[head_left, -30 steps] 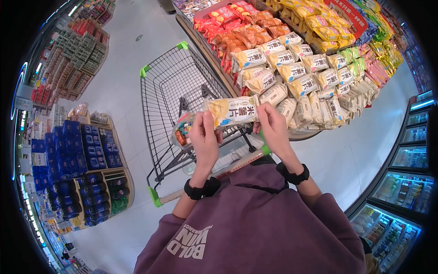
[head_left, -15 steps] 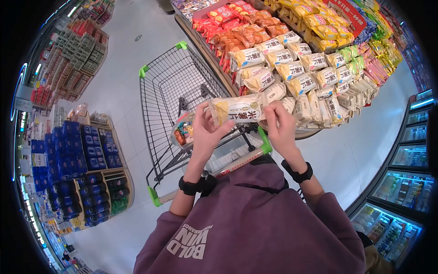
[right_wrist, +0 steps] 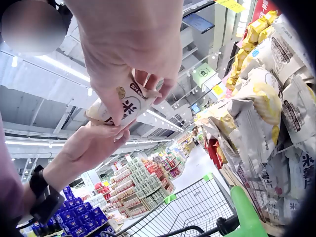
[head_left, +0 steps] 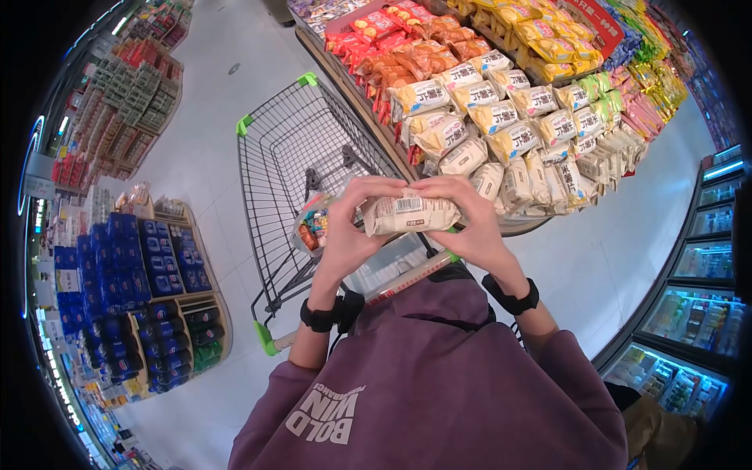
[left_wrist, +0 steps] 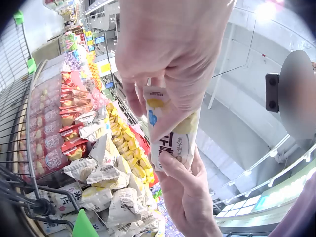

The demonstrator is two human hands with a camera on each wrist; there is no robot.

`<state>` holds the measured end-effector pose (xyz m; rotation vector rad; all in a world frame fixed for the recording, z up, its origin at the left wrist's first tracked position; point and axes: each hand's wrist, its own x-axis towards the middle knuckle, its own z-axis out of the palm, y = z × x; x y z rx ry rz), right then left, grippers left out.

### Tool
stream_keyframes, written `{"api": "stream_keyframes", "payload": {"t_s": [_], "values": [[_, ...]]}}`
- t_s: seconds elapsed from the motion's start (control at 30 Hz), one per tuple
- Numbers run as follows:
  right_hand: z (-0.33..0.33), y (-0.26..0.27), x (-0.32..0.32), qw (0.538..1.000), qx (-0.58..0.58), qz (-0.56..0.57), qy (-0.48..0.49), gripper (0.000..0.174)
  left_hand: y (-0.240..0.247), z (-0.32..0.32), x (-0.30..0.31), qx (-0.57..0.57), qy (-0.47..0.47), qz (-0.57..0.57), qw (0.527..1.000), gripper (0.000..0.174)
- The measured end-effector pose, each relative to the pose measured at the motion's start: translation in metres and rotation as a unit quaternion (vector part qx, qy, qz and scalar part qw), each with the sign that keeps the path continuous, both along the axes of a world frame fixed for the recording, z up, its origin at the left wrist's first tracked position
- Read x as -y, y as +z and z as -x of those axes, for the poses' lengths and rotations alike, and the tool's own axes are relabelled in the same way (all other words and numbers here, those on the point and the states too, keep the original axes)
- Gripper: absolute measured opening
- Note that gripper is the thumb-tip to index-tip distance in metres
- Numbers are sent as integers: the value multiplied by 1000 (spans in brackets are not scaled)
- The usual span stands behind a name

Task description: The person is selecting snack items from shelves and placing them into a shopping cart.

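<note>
Both hands hold a cream snack packet point(head_left: 413, 215) over the shopping cart's handle point(head_left: 403, 283). Its barcode side faces up in the head view; its front, with large dark lettering and a yellow picture, shows in the left wrist view. My left hand point(head_left: 349, 227) grips one end and my right hand point(head_left: 476, 229) the other, fingers over the far edge and thumbs on the near side. In the right wrist view the packet point(right_wrist: 132, 102) lies between my right hand point(right_wrist: 129, 52) and my left hand point(right_wrist: 83, 152).
Ahead is the wire shopping cart point(head_left: 262, 168), with a clear bag of colourful packets point(head_left: 310, 229) near its handle end. To the right, a display bears similar cream packets point(head_left: 513, 145) and yellow bags point(head_left: 548, 47). Blue packs point(head_left: 113, 262) are stacked at left; lit fridges point(head_left: 681, 329) line the right.
The packet has turned from its lettered front to its barcode back in the head view. Both hands have shifted from the packet's end edges to wrap round its ends, with the fingers meeting above.
</note>
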<state>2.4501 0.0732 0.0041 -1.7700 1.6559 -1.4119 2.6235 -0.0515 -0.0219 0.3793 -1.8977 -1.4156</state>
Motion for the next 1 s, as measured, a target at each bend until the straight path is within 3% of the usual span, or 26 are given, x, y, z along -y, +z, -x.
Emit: {"api": "stream_keyframes", "payload": {"t_s": [0.13,0.33,0.43,0.53,0.63,0.73,0.8,0.93,1.0], "values": [[-4,-2,2,999,-18,45,-12,51,4,-1,1,9,11,30,999,46],[-1,3,1,1000,8,-12,11,48,8,-6,0,23,-20,-34,999,54],[-9,5,-5,982,156,-106,-11,49,18,-12,-7,44,-35,-107,993,63],[-10,9,-5,929,322,-180,8,54,22,-12,-13,35,-32,-134,990,68],[-8,-7,-1,927,322,-190,35,59,9,-15,-16,27,-23,-187,982,66],[-16,-9,3,956,281,-89,0,66,-4,-15,-16,27,-4,-239,971,63],[-17,5,5,992,118,-35,-32,65,-2,-15,-15,34,5,-268,963,63],[-3,1,6,994,-107,-1,5,60,0,-15,-14,69,-1,-283,957,67],[-5,3,5,997,-62,-36,3,55,-7,-16,-15,76,-8,-275,959,70]]}}
